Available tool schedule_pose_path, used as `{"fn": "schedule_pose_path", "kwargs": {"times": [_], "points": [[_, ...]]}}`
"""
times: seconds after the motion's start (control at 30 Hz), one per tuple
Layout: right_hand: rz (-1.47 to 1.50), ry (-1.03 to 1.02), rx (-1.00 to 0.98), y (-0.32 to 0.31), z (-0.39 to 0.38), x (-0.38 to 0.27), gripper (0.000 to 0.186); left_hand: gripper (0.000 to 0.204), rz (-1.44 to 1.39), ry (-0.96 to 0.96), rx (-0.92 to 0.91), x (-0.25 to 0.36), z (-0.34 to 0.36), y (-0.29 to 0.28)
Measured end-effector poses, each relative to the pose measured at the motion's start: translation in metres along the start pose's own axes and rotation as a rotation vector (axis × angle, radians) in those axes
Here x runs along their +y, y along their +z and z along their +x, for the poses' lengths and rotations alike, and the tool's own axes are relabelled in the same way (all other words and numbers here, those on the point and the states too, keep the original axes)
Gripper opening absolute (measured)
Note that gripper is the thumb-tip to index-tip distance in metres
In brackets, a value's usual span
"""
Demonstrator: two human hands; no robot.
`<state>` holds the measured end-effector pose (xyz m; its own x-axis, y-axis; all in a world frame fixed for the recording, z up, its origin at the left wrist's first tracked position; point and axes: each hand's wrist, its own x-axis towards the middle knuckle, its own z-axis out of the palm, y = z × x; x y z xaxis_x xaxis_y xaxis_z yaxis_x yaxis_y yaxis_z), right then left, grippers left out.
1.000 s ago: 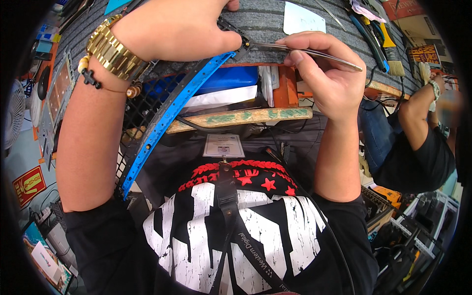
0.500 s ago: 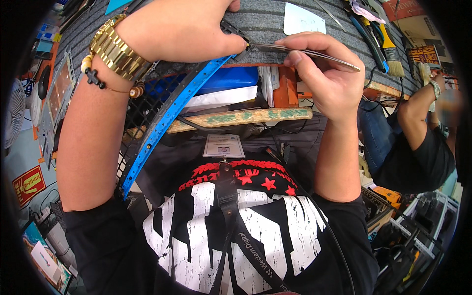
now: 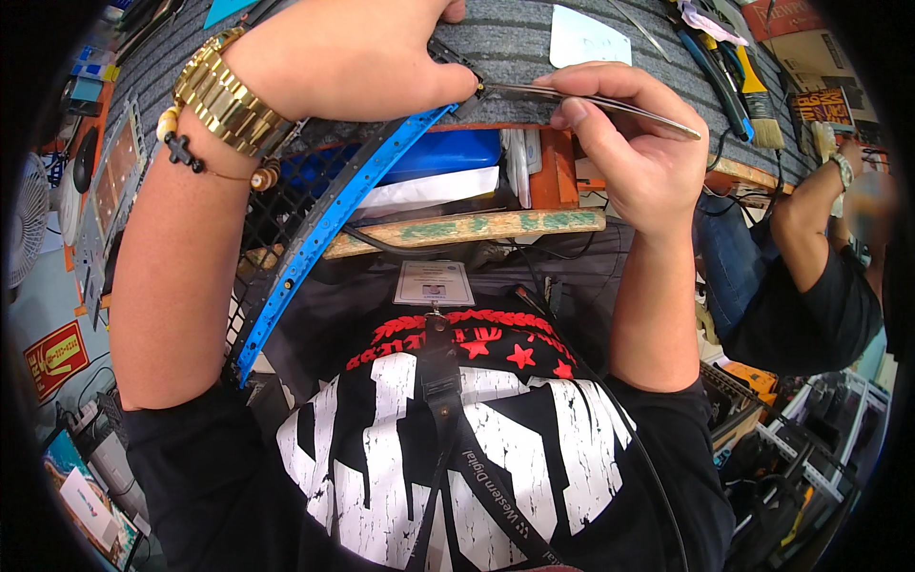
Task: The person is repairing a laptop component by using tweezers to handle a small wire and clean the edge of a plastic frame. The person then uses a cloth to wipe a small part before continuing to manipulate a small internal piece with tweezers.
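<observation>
Pinching, right hand [image 3: 648, 153]: fingers clamped on tweezers [image 3: 667, 125], tips at upper end of blue-edged frame [image 3: 332, 223], seemingly for fine reach | left hand [image 3: 353, 67] over that end, probably steadying it; finger closure cannot be told | frame slants past table [image 3: 519, 48]; brush [image 3: 757, 93] right of frame

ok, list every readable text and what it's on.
Wording withheld; locations only:
Black lanyard: white lettering, readable.
Black shirt: large white print, red lettering.
Reddish carton, upper right: partly readable.
ID badge: too small.
Red-yellow sign: too blurred.
White sheet: faint marks, unreadable.
</observation>
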<state>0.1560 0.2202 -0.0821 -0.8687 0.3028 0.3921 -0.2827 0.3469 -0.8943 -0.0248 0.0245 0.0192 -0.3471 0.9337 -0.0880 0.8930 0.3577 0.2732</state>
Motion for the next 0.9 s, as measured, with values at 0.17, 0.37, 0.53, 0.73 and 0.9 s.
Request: {"fn": "schedule_pose_path", "kwargs": {"times": [0.17, 0.37, 0.53, 0.73, 0.9], "points": [[0.025, -0.018, -0.008, 0.0001, 0.0002, 0.0001, 0.016, 0.069, 0.001, 0.01, 0.005, 0.0014, 0.0, -0.0007], [-0.018, -0.035, -0.015, -0.0006, 0.0008, 0.0006, 0.016, 0.068, 0.004, 0.034, 0.02, -0.0006, -0.0002, 0.0016], [0.014, -0.001, 0.002, 0.0001, -0.0006, -0.001, 0.016, 0.067, -0.001, 0.014, -0.004, 0.0016, 0.0005, -0.0002], [0.007, -0.012, -0.006, 0.0005, 0.0001, -0.0018, 0.017, 0.067, -0.01, 0.005, -0.003, -0.0018, 0.0004, -0.0003], [0.0, -0.031, -0.01, -0.0007, 0.0001, 0.0002, 0.016, 0.068, -0.015, -0.008, -0.019, 0.0018, -0.0001, -0.0028]]}}
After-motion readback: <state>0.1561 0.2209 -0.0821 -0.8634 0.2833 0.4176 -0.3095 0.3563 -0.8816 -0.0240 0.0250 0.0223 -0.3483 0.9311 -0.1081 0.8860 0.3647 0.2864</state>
